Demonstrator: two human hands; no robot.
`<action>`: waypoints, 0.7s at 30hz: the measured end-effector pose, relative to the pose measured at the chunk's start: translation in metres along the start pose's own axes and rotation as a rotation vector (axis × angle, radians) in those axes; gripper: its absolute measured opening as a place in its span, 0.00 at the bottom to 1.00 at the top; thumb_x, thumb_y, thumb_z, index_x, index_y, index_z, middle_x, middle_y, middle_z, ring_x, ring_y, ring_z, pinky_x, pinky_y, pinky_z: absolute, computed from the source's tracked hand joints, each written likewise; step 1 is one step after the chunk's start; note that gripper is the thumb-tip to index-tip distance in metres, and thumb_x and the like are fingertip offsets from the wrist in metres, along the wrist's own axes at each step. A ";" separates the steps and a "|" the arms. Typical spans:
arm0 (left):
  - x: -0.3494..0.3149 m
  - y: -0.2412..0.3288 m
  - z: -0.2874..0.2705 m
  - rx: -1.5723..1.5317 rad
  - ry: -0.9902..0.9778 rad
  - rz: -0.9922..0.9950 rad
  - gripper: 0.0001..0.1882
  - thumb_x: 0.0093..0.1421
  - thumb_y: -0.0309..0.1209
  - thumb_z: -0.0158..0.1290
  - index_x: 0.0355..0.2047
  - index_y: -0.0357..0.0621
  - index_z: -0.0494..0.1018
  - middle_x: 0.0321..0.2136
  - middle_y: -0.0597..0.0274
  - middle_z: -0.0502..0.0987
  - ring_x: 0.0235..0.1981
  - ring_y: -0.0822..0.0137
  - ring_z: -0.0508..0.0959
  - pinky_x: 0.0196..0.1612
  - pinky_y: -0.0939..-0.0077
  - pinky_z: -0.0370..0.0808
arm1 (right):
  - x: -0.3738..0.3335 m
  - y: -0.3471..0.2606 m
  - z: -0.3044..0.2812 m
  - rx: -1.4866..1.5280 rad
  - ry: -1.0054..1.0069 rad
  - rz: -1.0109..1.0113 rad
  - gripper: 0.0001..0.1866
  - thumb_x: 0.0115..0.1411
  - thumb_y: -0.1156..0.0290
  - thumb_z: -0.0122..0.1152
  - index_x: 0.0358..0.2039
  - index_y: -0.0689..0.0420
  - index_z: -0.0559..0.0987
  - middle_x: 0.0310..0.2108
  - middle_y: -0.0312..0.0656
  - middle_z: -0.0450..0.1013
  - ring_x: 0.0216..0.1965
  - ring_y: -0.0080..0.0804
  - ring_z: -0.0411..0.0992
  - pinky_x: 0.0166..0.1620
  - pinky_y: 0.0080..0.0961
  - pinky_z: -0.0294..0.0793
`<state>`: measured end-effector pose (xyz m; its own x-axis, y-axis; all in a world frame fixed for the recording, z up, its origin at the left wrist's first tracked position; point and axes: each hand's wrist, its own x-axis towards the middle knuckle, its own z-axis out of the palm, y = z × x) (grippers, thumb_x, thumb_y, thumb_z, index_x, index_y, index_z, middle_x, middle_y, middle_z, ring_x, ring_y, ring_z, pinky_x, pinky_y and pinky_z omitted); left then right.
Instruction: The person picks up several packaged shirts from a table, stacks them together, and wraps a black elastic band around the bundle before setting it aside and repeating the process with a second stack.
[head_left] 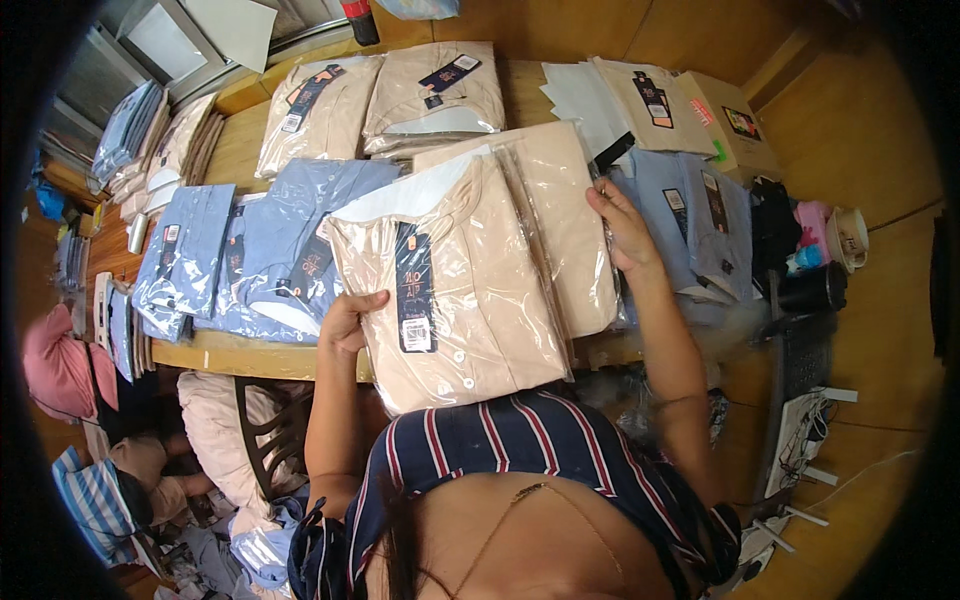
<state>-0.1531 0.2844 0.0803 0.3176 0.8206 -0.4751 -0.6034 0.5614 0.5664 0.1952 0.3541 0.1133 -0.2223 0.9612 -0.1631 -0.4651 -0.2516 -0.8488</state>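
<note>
The left hand (354,318) grips the front beige pack (478,285) by its left edge, thumb on top, and the right hand (628,232) grips the rear beige pack (575,225) by its right edge; these 2 film-wrapped garments overlap over the front of the counter (215,357). The step looks like handling them together; the next move calls for firm grips, since they look slippery.

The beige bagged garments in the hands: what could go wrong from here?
The front garment might slide against the rear garment: both bags are glossy, with the left hand on one and the right hand on the other. If the left grip slips, the front garment could fall, as its lower end appears past the table's near edge.
</note>
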 end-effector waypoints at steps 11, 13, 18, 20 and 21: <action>0.003 0.000 -0.005 -0.027 0.004 -0.036 0.19 0.44 0.15 0.47 0.40 0.30 0.63 0.35 0.48 0.70 0.35 0.58 0.73 0.39 0.68 0.70 | 0.006 0.015 -0.030 -0.258 0.381 -0.068 0.18 0.51 0.68 0.52 0.42 0.58 0.64 0.38 0.37 0.65 0.40 0.23 0.63 0.42 0.18 0.62; 0.004 -0.001 -0.009 0.009 0.009 -0.018 0.18 0.44 0.15 0.47 0.39 0.30 0.63 0.34 0.48 0.71 0.34 0.59 0.73 0.39 0.68 0.71 | 0.007 0.017 -0.023 -0.333 0.376 -0.052 0.23 0.50 0.68 0.53 0.45 0.60 0.60 0.41 0.39 0.63 0.41 0.25 0.61 0.44 0.19 0.61; 0.002 0.002 -0.001 0.074 0.007 0.030 0.18 0.43 0.16 0.48 0.38 0.29 0.64 0.33 0.48 0.71 0.32 0.60 0.74 0.37 0.69 0.72 | -0.005 0.024 -0.016 -0.390 0.122 -0.160 0.34 0.48 0.72 0.55 0.52 0.60 0.50 0.45 0.43 0.60 0.45 0.31 0.59 0.48 0.22 0.57; 0.001 0.004 -0.001 0.069 0.000 0.003 0.19 0.44 0.15 0.47 0.40 0.27 0.62 0.34 0.47 0.70 0.34 0.58 0.73 0.39 0.66 0.71 | -0.017 0.024 -0.003 -0.435 0.106 -0.136 0.32 0.49 0.72 0.54 0.52 0.61 0.51 0.45 0.43 0.60 0.45 0.31 0.59 0.48 0.23 0.57; -0.001 0.005 0.002 0.071 -0.005 -0.001 0.19 0.44 0.15 0.47 0.39 0.27 0.62 0.34 0.47 0.70 0.33 0.58 0.73 0.38 0.66 0.71 | -0.021 0.024 0.001 -0.456 0.099 -0.124 0.31 0.49 0.72 0.54 0.51 0.61 0.52 0.45 0.44 0.60 0.45 0.31 0.58 0.48 0.23 0.57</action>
<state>-0.1547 0.2867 0.0843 0.3218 0.8208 -0.4720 -0.5495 0.5679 0.6128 0.1879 0.3279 0.0969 -0.0962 0.9925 -0.0752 -0.0553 -0.0808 -0.9952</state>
